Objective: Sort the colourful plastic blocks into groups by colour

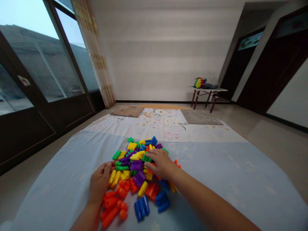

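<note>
A heap of plastic pieces in purple, green, yellow, orange and blue lies on a pale blue cloth (211, 170). My left hand (99, 181) is at the heap's left edge, thumb and fingers closed together near the green pieces; what it holds, if anything, is too small to make out. My right hand (160, 163) reaches over the heap's right side, its fingers curled around a green piece (146, 157). Nearer to me lie orange pieces (112, 205) on the left, a blue piece (141, 208) in the middle and another blue piece (163, 201) to its right.
Two mats, one brown (128, 111) and one grey-beige (201, 116), rest on the far part of the cloth. By the back wall stands a small table (221, 89) with a colourful bag (200, 82). Glass doors and a curtain (96, 54) are on the left.
</note>
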`<state>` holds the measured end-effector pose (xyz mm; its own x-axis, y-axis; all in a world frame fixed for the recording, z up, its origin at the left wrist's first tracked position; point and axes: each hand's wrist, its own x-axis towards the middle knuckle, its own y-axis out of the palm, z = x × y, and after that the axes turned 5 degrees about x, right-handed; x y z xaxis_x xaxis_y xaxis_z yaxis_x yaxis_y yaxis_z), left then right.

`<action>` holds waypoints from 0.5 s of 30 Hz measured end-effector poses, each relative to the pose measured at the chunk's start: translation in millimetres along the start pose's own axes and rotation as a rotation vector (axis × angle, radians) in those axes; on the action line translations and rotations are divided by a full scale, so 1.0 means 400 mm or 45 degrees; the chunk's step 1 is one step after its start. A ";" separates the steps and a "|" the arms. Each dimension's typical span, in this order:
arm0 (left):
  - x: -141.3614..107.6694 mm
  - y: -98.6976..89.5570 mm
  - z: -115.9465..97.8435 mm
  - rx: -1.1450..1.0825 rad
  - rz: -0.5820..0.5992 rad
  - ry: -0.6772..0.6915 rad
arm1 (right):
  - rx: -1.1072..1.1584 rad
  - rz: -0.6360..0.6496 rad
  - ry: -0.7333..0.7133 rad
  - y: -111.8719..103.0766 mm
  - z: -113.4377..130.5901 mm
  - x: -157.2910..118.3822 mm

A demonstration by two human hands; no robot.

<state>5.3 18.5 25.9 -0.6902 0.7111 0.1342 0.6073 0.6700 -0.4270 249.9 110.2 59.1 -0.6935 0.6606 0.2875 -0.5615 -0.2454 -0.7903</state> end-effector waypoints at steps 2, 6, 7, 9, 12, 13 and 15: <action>0.000 0.000 -0.005 0.015 0.005 0.007 | 0.078 0.118 -0.043 0.003 0.001 0.000; 0.001 0.002 -0.007 0.060 0.018 0.016 | 0.230 0.077 -0.117 -0.012 -0.017 -0.024; 0.002 0.003 -0.006 0.074 0.021 0.019 | 0.270 -0.014 -0.094 -0.019 -0.032 -0.038; 0.004 0.005 -0.002 0.098 0.027 0.030 | 0.324 -0.224 -0.007 -0.037 -0.076 -0.077; 0.009 0.004 0.002 0.153 0.028 0.046 | 0.300 -0.452 0.193 -0.056 -0.162 -0.150; 0.011 0.004 0.001 0.179 0.028 0.051 | 0.277 -0.495 0.278 -0.058 -0.188 -0.173; 0.013 0.002 -0.003 0.235 0.031 0.065 | 0.262 -0.508 0.452 -0.050 -0.225 -0.207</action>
<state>2.8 23.0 27.3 -0.6522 0.7398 0.1652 0.5380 0.6053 -0.5866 359.4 124.2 2.4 -0.2353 0.9196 0.3147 -0.8498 -0.0375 -0.5258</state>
